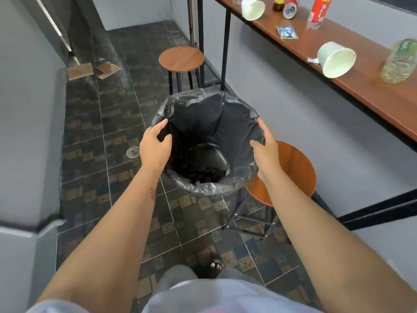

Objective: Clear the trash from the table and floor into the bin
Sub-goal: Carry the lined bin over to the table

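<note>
Single head-worn view, angled steeply down, close over the bin (204,141)

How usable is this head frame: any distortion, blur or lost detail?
Head view: wide-angle bending curves the long wooden table and walls; the clear plastic bottle at the right edge smears; the black bin liner swallows interior detail; both hands stay sharp.

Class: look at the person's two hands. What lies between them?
In the head view, the open mouth of the bin, lined with a black bag, lies between the left hand and right hand.
</note>
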Tool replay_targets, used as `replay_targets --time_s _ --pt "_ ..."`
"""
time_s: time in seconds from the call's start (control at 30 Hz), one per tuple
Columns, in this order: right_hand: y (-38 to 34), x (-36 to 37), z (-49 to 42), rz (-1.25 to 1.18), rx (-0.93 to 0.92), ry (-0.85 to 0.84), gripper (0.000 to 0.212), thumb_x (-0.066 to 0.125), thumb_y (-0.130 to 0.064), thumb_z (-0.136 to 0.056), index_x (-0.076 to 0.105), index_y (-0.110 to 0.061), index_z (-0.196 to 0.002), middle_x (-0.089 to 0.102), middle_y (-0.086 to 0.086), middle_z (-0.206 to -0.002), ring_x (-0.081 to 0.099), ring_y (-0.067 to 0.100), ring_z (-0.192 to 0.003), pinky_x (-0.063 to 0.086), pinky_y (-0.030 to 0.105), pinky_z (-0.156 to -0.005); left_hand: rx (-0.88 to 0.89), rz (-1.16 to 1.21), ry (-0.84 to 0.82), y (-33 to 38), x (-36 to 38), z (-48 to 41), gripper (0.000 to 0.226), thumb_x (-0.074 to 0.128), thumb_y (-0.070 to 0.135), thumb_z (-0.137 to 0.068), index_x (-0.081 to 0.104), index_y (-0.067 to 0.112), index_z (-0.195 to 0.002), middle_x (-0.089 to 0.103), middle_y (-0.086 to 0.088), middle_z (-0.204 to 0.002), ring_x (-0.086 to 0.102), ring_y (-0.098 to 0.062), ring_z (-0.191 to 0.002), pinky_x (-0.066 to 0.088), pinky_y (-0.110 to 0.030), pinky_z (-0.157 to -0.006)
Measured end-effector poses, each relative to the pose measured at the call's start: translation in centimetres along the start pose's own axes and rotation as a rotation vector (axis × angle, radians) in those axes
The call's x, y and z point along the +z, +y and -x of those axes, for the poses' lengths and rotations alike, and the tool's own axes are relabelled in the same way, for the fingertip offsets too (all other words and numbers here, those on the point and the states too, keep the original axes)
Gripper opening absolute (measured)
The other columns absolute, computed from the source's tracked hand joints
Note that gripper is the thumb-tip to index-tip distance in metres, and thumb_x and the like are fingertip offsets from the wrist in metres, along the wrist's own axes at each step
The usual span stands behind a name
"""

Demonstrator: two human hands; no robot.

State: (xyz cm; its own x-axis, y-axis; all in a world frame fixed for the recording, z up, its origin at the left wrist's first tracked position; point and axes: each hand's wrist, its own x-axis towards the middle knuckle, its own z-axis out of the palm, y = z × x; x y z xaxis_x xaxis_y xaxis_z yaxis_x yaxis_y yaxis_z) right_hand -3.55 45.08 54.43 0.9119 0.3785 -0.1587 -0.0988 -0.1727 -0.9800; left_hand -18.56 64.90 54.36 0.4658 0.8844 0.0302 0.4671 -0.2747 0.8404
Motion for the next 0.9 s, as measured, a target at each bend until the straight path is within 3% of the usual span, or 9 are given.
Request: replay_targets --time_s 0.1,0.3,0.37,0.47,0.57,0.67,0.73,0.83,0.9 --pt "-0.1 1.2 -3.0 -0.027 -0.003 0.048 0.054 0.05 -0.007 -0.101 0.043 -0.039 -0.143 0.033 -0.013 -0.155 0.028 0.013 -0.145 0.031 0.036 -0.113 0.035 0.034 -0.046 0.2 1.1 -4.4 0.047 0.057 0.015 -0.095 0.055 0.032 -0.138 0.053 0.007 -0.14 0.046 -0.006 -0.125 0.031 -0.019 -0.098" --pt "-0.6 3.8 -9.4 -0.026 0.044 0.177 0.055 0.049 -0.004 -0.1 0.044 -0.038 -0.144 0.033 -0.013 -0.155 0.025 0.014 -0.146 0.03 0.035 -0.114 0.097 0.054 -0.226 1.0 5.5 -14.7 0.048 0.058 0.012 -0.096 0.053 0.032 -0.14 0.049 0.005 -0.144 0.042 -0.012 -0.134 0.03 -0.017 -0.097" --pt "-0.8 4.8 -11.7 -0.013 0.052 0.263 0.06 0.049 0.001 -0.099 0.043 -0.038 -0.144 0.032 -0.011 -0.156 0.029 0.014 -0.144 0.036 0.029 -0.109 0.125 0.06 -0.304 1.5 7.3 -18.4 0.049 0.057 0.012 -0.096 0.052 0.032 -0.141 0.048 0.006 -0.145 0.045 -0.004 -0.124 0.032 -0.016 -0.093" --pt "-1.5 6.2 -14.1 -0.018 0.074 0.391 0.065 0.048 0.005 -0.098 0.042 -0.04 -0.144 0.031 -0.012 -0.156 0.054 0.006 -0.117 0.052 0.024 -0.093 0.171 0.049 -0.417 2.6 9.6 -23.4 0.049 0.056 0.012 -0.097 0.052 0.033 -0.141 0.048 0.012 -0.139 0.045 0.022 -0.082 0.033 -0.006 -0.081" --pt "-2.3 7.5 -15.9 -0.065 0.119 0.527 0.063 0.046 0.006 -0.099 0.042 -0.037 -0.145 0.032 -0.011 -0.156 0.054 -0.009 -0.098 0.047 0.005 -0.077 0.238 0.04 -0.52 4.1 11.7 -27.7 0.047 0.055 0.011 -0.097 0.055 0.033 -0.138 0.051 0.011 -0.137 0.048 0.018 -0.082 0.034 -0.015 -0.089" --pt "-2.5 8.1 -17.3 -0.091 0.147 0.633 0.064 0.044 0.007 -0.099 0.044 -0.039 -0.144 0.033 -0.012 -0.155 0.055 -0.002 -0.116 0.044 0.015 -0.094 0.291 0.045 -0.603 5.2 13.9 -30.8 0.04 0.057 0.012 -0.095 0.063 0.032 -0.129 0.057 0.007 -0.134 0.058 -0.002 -0.105 0.04 -0.024 -0.098" --pt "-2.5 8.2 -18.0 -0.104 0.172 0.692 0.063 0.043 0.007 -0.099 0.045 -0.038 -0.143 0.034 -0.011 -0.155 0.054 0.009 -0.118 0.045 0.019 -0.095 0.318 0.034 -0.633 6.0 15.6 -32.2 0.034 0.057 0.011 -0.093 0.069 0.03 -0.119 0.065 0.005 -0.124 0.062 -0.021 -0.103 0.047 -0.037 -0.1" --pt "-2.0 7.3 -19.0 -0.152 0.2 0.745 0.063 0.043 0.008 -0.099 0.05 -0.04 -0.139 0.034 -0.01 -0.155 0.037 0.012 -0.139 0.045 0.023 -0.101 0.334 0.037 -0.7 6.9 17.9 -33.1 0.033 0.058 0.009 -0.092 0.071 0.03 -0.114 0.065 0.008 -0.107 0.055 -0.006 -0.072 0.05 -0.037 -0.095" --pt "-1.3 6.4 -19.8 -0.218 0.244 0.773 0.062 0.044 0.006 -0.099 0.053 -0.043 -0.135 0.036 -0.009 -0.153 0.029 0.017 -0.143 0.041 0.039 -0.111 0.332 0.064 -0.794 7.4 19.5 -33.6 0.036 0.06 0.007 -0.091 0.07 0.032 -0.115 0.064 0.01 -0.109 0.054 -0.004 -0.073 0.049 -0.035 -0.096"
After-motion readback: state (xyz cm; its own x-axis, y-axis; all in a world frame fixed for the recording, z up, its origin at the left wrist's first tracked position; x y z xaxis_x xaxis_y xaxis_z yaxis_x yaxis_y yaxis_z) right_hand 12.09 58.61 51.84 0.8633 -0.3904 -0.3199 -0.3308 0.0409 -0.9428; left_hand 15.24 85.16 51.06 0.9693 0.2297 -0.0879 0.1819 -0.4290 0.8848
